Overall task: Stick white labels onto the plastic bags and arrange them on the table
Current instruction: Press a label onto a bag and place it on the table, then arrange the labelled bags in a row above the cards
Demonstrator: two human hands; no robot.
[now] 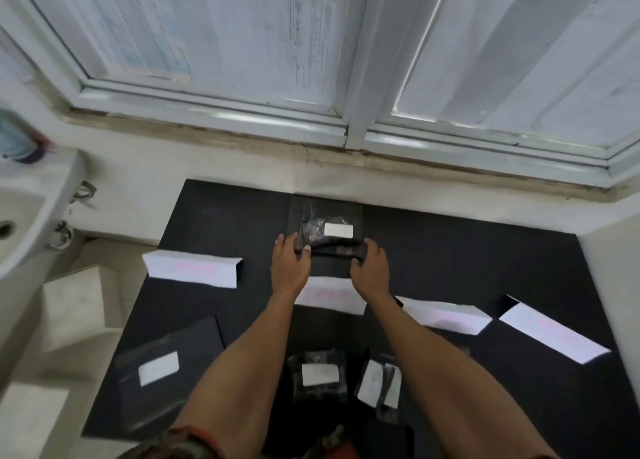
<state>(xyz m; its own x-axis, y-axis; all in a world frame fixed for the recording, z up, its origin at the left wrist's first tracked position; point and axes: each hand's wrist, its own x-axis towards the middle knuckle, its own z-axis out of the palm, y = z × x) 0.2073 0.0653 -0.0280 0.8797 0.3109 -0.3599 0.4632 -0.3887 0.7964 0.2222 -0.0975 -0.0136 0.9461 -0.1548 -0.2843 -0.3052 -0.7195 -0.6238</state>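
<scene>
Plastic bag (320, 238) being held at both near corners: left fingers (281, 243) and thumb are pinching its left end, right fingers (371, 247) are curling over its right edge. Bag is lying flat at the far middle of the black table (450, 250), white label (338, 230) facing up, likely so it reads from above. Fingers are squaring it just beyond the middle folded card (329, 295), seemingly sorting by card. Three more cards (194, 269) are standing alongside; three labelled bags (320, 373) are waiting near the body.
</scene>
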